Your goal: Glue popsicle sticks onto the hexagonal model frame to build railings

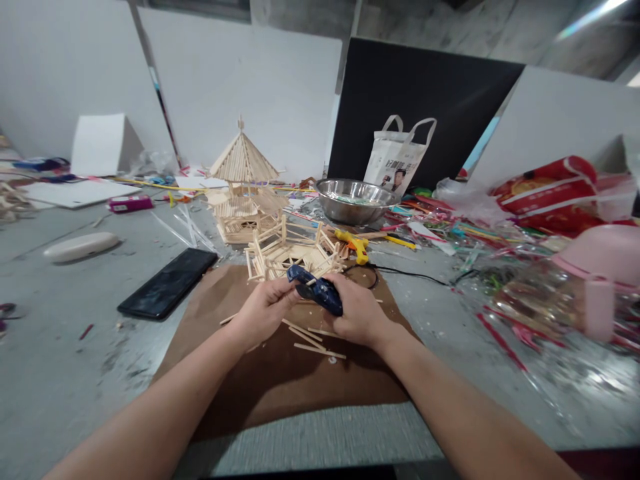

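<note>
My right hand (357,308) is closed around a dark blue hand tool (325,293), which looks like a cutter, above a brown sheet (235,390). At the tool's left end my left hand (267,305) is pinched shut, apparently on a thin wooden stick (311,282) whose pale end shows against the tool; the fingers hide most of it. Several loose wooden sticks (320,350) lie below on the sheet. Just beyond my hands stands an open wooden stick frame (285,250) with low railings. Behind it rises a stick pavilion (243,160) with a pointed roof.
A black phone (167,283) and a white oval case (81,247) lie to the left. Farther back are a yellow glue gun (356,245) with a black cord, a metal bowl (353,203) and a white bag (397,160). Plastic scraps and a pink-lidded container (600,267) crowd the right.
</note>
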Demonstrator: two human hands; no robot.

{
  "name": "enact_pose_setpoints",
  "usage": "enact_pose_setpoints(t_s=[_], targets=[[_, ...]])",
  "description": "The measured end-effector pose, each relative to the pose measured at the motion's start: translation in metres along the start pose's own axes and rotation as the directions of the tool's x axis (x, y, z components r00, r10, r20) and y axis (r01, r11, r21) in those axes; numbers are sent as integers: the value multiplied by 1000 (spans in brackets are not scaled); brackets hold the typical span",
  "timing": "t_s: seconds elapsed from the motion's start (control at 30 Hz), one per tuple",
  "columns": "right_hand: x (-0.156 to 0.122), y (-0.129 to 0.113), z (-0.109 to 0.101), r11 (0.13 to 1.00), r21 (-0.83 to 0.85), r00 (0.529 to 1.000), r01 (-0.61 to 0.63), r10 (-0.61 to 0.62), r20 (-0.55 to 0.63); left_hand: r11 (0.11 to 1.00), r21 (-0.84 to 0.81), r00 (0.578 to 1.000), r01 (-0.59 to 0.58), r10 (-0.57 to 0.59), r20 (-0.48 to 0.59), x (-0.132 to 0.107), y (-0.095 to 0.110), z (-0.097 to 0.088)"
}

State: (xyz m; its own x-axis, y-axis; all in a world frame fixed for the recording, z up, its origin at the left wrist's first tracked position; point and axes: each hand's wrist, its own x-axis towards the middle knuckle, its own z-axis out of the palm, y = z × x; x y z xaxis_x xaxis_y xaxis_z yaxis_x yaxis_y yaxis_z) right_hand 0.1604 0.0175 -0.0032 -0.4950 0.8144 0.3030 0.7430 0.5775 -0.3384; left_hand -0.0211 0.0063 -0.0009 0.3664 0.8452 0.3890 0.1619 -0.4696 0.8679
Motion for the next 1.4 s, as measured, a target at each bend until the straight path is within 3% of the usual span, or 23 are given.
enact_pose_setpoints(t_s=[0.57, 0.77, 0.93, 1.1, 1.4], targets=[[-1, -2, -1, 998, -71, 1000, 1, 0, 8, 962, -229, 988, 151, -154, 4, -1, 1, 0], [-1, -4, -1, 997, -81, 1000, -15, 14, -9, 986, -143, 996, 80, -85, -34, -1, 4, 1], [-1, -8, -1, 993, -102, 998, -63, 64, 9, 997, 70, 996, -17, 23, -91, -2, -4, 3], [0, -9, 0, 987, -126, 994, -105, 107, 12, 962, 272, 986, -11, 56, -160, -2, -11, 5], [0, -1, 0, 998, -46, 999, -36, 36, 7, 999, 39, 996, -29, 33, -86, -1, -6, 4]])
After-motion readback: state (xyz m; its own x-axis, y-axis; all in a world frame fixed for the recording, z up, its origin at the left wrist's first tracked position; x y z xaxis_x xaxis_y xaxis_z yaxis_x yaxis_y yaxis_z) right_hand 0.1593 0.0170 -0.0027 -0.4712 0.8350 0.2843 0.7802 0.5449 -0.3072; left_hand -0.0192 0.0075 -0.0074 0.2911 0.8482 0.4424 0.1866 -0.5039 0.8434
